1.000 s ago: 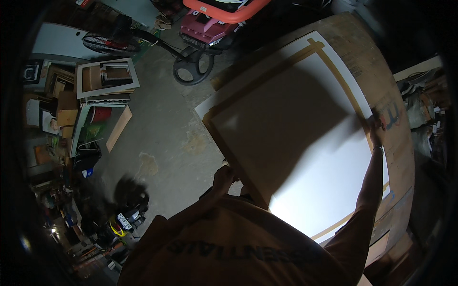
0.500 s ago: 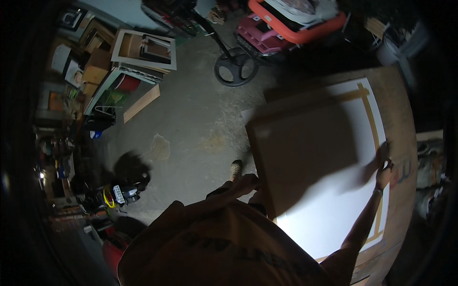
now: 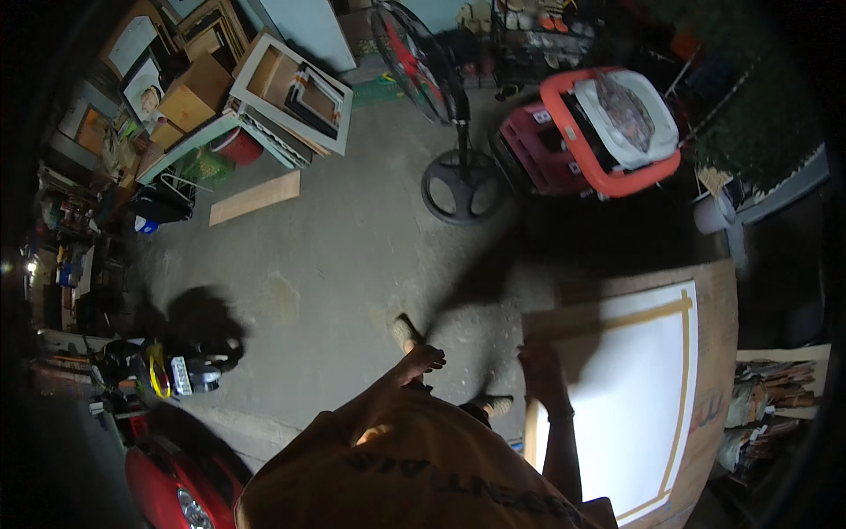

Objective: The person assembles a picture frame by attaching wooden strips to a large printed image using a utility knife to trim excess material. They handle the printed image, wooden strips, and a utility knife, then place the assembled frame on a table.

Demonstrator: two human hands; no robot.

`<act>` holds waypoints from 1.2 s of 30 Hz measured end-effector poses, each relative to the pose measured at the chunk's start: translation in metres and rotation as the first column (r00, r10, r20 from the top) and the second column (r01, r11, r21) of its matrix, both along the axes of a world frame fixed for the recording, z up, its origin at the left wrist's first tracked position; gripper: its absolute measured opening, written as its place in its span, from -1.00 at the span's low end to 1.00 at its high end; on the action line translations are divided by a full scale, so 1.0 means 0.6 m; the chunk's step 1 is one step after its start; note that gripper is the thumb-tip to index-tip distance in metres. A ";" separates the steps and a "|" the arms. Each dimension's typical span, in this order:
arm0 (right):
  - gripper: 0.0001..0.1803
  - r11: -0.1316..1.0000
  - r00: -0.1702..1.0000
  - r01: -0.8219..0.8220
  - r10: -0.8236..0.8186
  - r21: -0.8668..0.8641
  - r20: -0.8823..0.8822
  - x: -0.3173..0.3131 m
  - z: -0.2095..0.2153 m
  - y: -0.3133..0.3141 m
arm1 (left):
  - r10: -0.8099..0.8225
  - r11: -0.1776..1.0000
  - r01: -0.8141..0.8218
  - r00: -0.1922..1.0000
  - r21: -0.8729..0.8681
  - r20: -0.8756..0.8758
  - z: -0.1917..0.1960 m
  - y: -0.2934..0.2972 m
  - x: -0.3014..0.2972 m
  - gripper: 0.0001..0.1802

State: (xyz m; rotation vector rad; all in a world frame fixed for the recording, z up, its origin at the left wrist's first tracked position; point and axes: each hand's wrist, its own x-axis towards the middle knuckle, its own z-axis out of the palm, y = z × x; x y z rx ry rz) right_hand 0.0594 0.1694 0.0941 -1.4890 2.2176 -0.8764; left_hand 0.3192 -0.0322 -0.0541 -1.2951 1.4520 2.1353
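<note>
A large white sheet (image 3: 630, 414) lies on a brown cardboard-like panel (image 3: 716, 353) at the right, with strips of tan tape (image 3: 686, 370) along its edges. My right hand (image 3: 542, 375) is over the sheet's far left corner, a dark band on its wrist. That hand is in shadow, so its fingers and anything in them cannot be made out. In front of my body, above the floor, my left hand (image 3: 426, 360) hangs loosely with fingers partly apart and nothing visible in it.
Ahead stand a pedestal fan (image 3: 463, 185) and a red and white child's seat (image 3: 608, 132). Picture frames (image 3: 295, 93) lean at the far left, near a wooden plank (image 3: 256, 197) on the floor. A motorcycle (image 3: 181, 375) and a red vehicle (image 3: 176, 476) are at the left.
My right hand has moved from the sheet's right edge to its far left corner. My left hand has moved left, away from the sheet's edge. The view has shifted, showing more ahead.
</note>
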 end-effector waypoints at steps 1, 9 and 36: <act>-0.84 1.000 0.993 0.026 -0.025 -0.007 0.116 0.027 0.012 -0.049 | 0.063 0.998 -0.063 0.997 0.013 -0.044 0.001 -0.055 0.014 -0.56; -0.68 0.963 0.887 0.115 -0.210 0.245 0.411 0.152 0.011 -0.399 | 0.266 0.929 -0.255 0.964 -0.269 0.006 0.094 -0.507 0.172 -0.61; -0.84 0.695 0.649 0.360 0.292 -0.622 0.702 -0.135 0.221 -2.052 | 0.771 0.636 -0.770 0.630 -0.057 0.090 0.044 -1.257 0.069 -0.56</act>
